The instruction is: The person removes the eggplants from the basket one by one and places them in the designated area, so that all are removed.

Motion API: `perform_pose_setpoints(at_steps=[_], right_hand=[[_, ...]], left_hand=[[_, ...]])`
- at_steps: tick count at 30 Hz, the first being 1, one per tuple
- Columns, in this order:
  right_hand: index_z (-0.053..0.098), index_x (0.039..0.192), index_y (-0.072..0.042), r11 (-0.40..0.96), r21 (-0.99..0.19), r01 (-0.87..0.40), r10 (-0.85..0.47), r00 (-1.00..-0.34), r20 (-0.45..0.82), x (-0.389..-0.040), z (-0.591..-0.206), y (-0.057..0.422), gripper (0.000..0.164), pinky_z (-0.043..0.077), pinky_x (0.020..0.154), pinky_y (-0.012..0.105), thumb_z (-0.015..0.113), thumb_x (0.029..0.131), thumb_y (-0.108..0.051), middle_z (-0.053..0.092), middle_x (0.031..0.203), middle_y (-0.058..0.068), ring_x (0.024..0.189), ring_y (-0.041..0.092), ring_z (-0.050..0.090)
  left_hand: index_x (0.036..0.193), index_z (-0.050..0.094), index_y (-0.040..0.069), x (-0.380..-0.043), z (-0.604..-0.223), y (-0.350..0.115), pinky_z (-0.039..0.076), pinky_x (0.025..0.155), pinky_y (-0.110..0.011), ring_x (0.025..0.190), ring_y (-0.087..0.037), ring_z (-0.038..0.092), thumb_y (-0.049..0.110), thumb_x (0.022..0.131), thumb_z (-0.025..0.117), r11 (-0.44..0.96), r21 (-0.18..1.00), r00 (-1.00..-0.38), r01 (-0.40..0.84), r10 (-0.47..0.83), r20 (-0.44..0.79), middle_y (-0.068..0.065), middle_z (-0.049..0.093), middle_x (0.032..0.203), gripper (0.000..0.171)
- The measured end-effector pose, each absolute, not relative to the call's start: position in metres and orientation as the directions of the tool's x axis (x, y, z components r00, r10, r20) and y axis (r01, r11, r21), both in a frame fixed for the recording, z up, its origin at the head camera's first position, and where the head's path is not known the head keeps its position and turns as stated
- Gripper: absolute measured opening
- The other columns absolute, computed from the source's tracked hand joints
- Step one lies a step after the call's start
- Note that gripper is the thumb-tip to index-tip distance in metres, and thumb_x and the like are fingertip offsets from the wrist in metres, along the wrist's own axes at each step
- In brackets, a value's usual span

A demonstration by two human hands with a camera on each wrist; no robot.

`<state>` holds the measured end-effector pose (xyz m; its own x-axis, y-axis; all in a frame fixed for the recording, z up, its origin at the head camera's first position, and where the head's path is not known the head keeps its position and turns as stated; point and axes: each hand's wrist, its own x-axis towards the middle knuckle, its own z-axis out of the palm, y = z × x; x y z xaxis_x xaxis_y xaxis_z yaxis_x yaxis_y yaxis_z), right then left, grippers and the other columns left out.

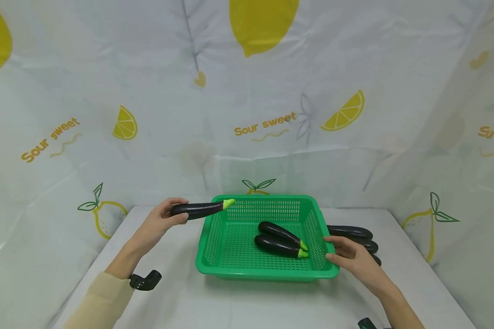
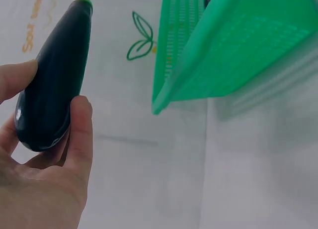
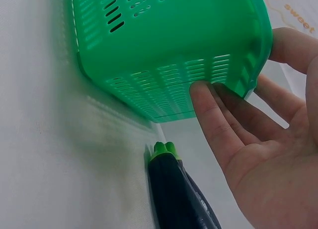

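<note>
White lemon-printed sheeting point(image 1: 169, 160) fills the upper frame behind our white tabletop point(image 1: 177, 301). Left of centre, our left hand point(image 1: 164, 218) grips a dark eggplant point(image 1: 199, 210) by its blunt end, stem toward the green plastic basket point(image 1: 267, 274); lower right, our right hand point(image 1: 354, 259) pinches its rim, two more eggplants point(image 1: 276, 246) inside.

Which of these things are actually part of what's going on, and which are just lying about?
Part of the job:
Held eggplant, in the left grip
Green basket, touched by the right grip
Two eggplants inside
Probably the eggplants beside the basket

Just around:
Lemon-print sheet behind
White table underneath
Black wrist gadgets
</note>
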<state>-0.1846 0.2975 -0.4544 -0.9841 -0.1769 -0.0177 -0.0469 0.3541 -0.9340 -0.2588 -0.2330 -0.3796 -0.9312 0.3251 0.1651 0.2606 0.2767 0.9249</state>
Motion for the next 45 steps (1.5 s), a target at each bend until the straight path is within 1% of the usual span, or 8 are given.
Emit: perform_pose_setpoints(at_steps=[7,13,20,25,28,37,42,45], right_hand=[[0.049,0.147,-0.005,0.344,-0.938,-0.043,-0.179,-0.984,-0.02,-0.183,-0.455,0.297,0.059,0.053,0.091,0.03,0.071,0.097,-0.026,0.051,0.146,0.02,0.117,0.015,0.06],[0.049,0.147,-0.005,0.352,-0.935,-0.043,-0.176,-0.984,-0.021,-0.183,-0.455,0.297,0.058,0.052,0.091,0.03,0.07,0.098,-0.026,0.051,0.146,0.021,0.121,0.021,0.059],[0.048,0.148,-0.005,0.358,-0.933,-0.048,-0.176,-0.984,-0.016,-0.183,-0.454,0.297,0.058,0.052,0.093,0.035,0.07,0.098,-0.026,0.051,0.146,0.021,0.123,0.026,0.057],[0.049,0.148,-0.005,0.359,-0.932,-0.048,-0.169,-0.985,-0.014,-0.183,-0.453,0.296,0.058,0.052,0.092,0.035,0.07,0.098,-0.026,0.052,0.146,0.02,0.124,0.027,0.057],[0.048,0.148,-0.004,0.362,-0.931,-0.049,-0.17,-0.985,-0.014,-0.184,-0.453,0.296,0.059,0.052,0.092,0.035,0.07,0.098,-0.026,0.051,0.146,0.021,0.124,0.027,0.057],[0.049,0.148,-0.005,0.367,-0.93,-0.028,-0.158,-0.987,-0.032,-0.184,-0.454,0.296,0.059,0.051,0.093,0.035,0.071,0.097,-0.028,0.052,0.145,0.02,0.124,0.027,0.058],[0.049,0.148,-0.005,0.37,-0.928,-0.046,-0.168,-0.986,-0.018,-0.183,-0.453,0.295,0.059,0.051,0.094,0.036,0.07,0.098,-0.027,0.052,0.145,0.021,0.125,0.029,0.057],[0.05,0.147,-0.006,0.364,-0.931,-0.042,-0.161,-0.987,-0.018,-0.183,-0.454,0.296,0.058,0.052,0.093,0.034,0.071,0.097,-0.027,0.053,0.145,0.02,0.123,0.027,0.058]], left_hand=[[0.143,0.047,0.004,-0.263,-0.385,-0.254,0.049,0.096,-0.021,0.111,-0.016,0.063,0.026,0.102,0.065,0.304,0.924,-0.953,0.231,0.26,0.153,-0.019,0.056,0.133,0.05],[0.142,0.043,-0.004,-0.264,-0.391,-0.265,0.05,0.095,-0.02,0.108,-0.012,0.061,0.02,0.103,0.063,0.245,0.947,-0.96,0.208,0.235,0.15,-0.018,0.057,0.129,0.05],[0.14,0.042,-0.008,-0.265,-0.402,-0.276,0.051,0.094,-0.019,0.106,-0.009,0.062,0.017,0.103,0.062,0.214,0.964,-0.975,0.157,0.192,0.116,-0.011,0.057,0.125,0.049],[0.14,0.042,-0.007,-0.269,-0.414,-0.285,0.051,0.095,-0.019,0.107,-0.008,0.061,0.013,0.103,0.061,0.201,0.973,-0.985,0.111,0.155,0.081,-0.02,0.05,0.133,0.046],[0.141,0.042,-0.005,-0.271,-0.424,-0.292,0.051,0.095,-0.019,0.108,-0.008,0.06,0.015,0.103,0.061,0.214,0.974,-0.991,0.072,0.124,0.046,-0.025,0.045,0.139,0.047],[0.145,0.041,-0.004,-0.275,-0.461,-0.299,0.051,0.097,-0.022,0.114,-0.014,0.057,0.014,0.103,0.06,0.229,0.972,-0.994,-0.048,0.087,-0.069,-0.028,0.035,0.148,0.049],[0.149,0.037,-0.004,-0.277,-0.478,-0.297,0.05,0.103,-0.031,0.124,-0.024,0.054,0.013,0.103,0.059,0.247,0.964,-0.991,-0.095,0.073,-0.116,-0.029,0.033,0.151,0.054],[0.149,0.037,-0.003,-0.279,-0.485,-0.295,0.05,0.104,-0.038,0.124,-0.028,0.053,0.014,0.103,0.06,0.26,0.959,-0.991,-0.11,0.051,-0.127,-0.029,0.038,0.148,0.055]])
